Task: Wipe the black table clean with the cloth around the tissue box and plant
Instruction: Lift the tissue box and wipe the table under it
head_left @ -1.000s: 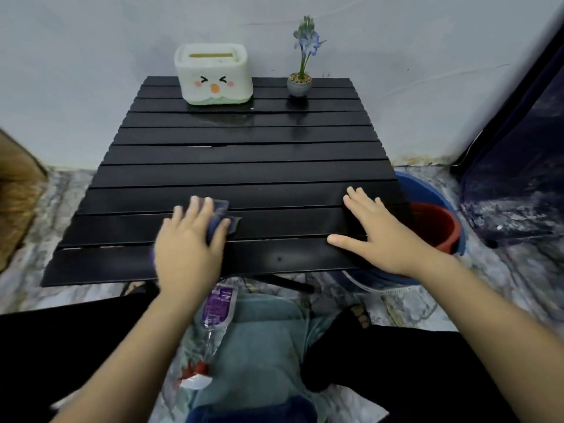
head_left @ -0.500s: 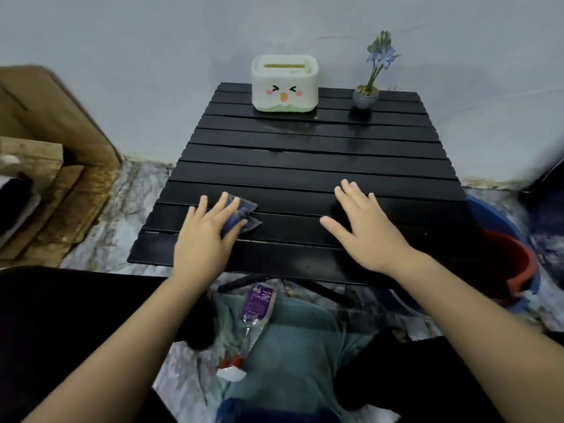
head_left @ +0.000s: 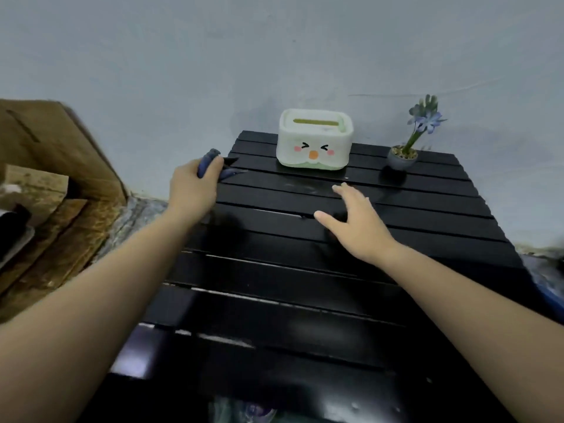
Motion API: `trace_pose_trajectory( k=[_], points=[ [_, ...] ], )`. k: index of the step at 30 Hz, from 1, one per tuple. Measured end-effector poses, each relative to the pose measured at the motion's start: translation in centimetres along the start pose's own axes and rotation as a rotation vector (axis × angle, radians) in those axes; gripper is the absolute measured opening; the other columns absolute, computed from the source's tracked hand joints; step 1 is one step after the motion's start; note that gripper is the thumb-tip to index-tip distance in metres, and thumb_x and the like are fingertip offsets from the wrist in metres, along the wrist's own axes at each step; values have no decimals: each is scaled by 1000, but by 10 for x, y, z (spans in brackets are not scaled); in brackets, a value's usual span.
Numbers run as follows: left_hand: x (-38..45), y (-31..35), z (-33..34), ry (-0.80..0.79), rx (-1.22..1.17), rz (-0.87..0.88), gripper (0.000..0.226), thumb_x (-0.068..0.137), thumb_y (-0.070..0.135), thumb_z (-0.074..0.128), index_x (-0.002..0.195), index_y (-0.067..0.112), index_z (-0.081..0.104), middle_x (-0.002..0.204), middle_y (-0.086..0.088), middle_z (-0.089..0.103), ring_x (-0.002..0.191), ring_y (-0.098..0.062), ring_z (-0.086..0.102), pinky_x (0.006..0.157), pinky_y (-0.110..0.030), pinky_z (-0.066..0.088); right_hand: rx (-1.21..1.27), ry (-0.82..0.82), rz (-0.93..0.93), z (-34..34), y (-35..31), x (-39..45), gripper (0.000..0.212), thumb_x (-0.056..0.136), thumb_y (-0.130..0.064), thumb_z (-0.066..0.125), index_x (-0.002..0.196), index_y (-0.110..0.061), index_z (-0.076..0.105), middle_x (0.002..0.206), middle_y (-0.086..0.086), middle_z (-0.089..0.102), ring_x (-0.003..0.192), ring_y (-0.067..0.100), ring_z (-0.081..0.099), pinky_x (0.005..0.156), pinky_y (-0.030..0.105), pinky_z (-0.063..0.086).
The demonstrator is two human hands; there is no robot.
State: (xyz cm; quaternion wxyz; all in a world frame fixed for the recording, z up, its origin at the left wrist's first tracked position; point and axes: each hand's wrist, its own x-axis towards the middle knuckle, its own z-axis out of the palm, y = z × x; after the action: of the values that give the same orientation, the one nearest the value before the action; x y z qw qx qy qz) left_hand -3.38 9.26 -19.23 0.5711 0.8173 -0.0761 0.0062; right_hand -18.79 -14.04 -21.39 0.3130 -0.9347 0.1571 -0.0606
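Note:
The black slatted table fills the middle of the head view. At its far left corner my left hand grips a dark blue cloth, which bunches out past my fingers onto the slats. My right hand lies flat on the table's middle, fingers spread, holding nothing. A white tissue box with a cartoon face stands at the far edge, to the right of the cloth. A small potted plant with a blue flower stands at the far right corner.
A pale wall runs behind the table. Brown cardboard boxes are stacked on the floor to the left. A strip of mottled floor shows between boxes and table.
My left hand has swept the cloth from the table's near left edge up to its far left corner. My right hand has slid forward to the middle. The camera has tilted up and leaned in.

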Motion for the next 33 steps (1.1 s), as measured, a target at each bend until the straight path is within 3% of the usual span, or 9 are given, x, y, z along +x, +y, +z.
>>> trace_pose_trajectory(
  k=[4,7,9,11,13,17,20,26,33],
  points=[
    [85,14,23,-9,-157,-50,34,89,38,54,96,11,74,78,15,76,80,-5,64,84,-21,47,201,179,27,-23,11,86,87,79,-51,77,150,-30,31,152,-1,33,141,15,30,115,32,25],
    [139,20,47,-79,-157,-70,36,95,42,49,106,15,71,79,15,75,74,-14,56,65,-13,45,299,209,4,-36,20,138,110,67,-44,89,154,-33,23,155,-3,26,133,7,27,111,26,22],
    [169,7,67,-180,31,-55,60,96,55,42,143,18,45,139,1,57,121,-22,53,95,-16,38,307,184,-4,-36,29,165,119,58,-41,94,153,-37,24,153,-5,26,136,9,29,113,27,24],
    [190,-20,85,-303,337,5,78,94,65,35,156,26,10,164,-6,11,150,-27,14,120,-36,14,333,153,-21,-31,38,182,116,50,-43,97,147,-40,34,147,-7,37,133,10,40,115,31,32],
    [202,-51,101,-356,638,92,79,93,68,29,156,27,6,165,-7,6,150,-32,10,120,-47,15,384,158,-51,-25,44,192,105,47,-43,98,138,-37,46,134,-12,52,121,9,55,107,35,46],
    [212,-67,124,-214,868,328,63,98,55,26,144,11,33,146,-15,38,132,-37,33,107,-48,33,439,258,-92,-21,49,191,102,45,-43,99,135,-33,53,125,-19,59,113,2,60,98,24,52],
    [214,-60,144,-142,903,300,53,102,42,29,134,2,42,136,-22,45,124,-39,40,104,-46,32,507,364,-140,-35,44,184,94,49,-38,99,131,-27,56,122,-16,63,110,-1,62,90,15,53],
    [157,-18,232,-73,988,275,51,99,36,35,132,-1,45,134,-23,49,122,-37,43,103,-43,32,574,578,-313,-80,17,180,87,54,-38,98,127,-15,59,122,-4,66,112,8,65,92,29,57],
    [83,26,309,-372,668,515,39,99,34,38,131,17,53,133,-10,55,122,-29,47,101,-36,34,568,538,-313,-81,15,176,84,55,-32,98,127,-15,59,120,-7,66,108,5,66,87,25,57]
  ],
)
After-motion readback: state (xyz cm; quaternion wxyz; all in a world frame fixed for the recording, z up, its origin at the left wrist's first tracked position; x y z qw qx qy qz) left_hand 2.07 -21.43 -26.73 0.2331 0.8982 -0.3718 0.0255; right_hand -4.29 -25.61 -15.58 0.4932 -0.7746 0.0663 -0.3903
